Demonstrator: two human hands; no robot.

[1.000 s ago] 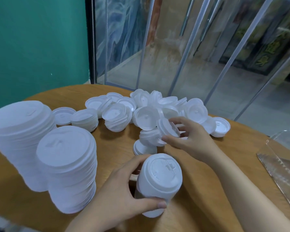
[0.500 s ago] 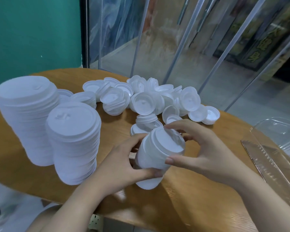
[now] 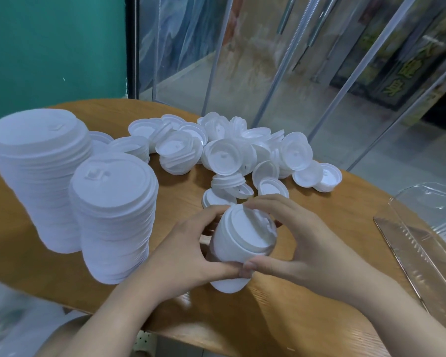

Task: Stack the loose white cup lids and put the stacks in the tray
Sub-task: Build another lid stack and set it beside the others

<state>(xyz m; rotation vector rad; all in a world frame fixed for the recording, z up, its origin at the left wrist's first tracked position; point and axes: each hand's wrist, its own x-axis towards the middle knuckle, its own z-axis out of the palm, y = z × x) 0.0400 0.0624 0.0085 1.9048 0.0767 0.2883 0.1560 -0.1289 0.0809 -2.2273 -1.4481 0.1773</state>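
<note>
Left hand (image 3: 183, 256), right hand (image 3: 294, 243) both grasp short white plastic lid stack (image 3: 238, 243), tilted, near round wooden table (image 3: 281, 318) front edge.

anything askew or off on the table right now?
Nothing damaged. The two tall stacks of white plastic cup lids at the left lean slightly, and the short lid stack gripped by the left hand and right hand is tilted. The clear plastic tray holds no lids.
</note>
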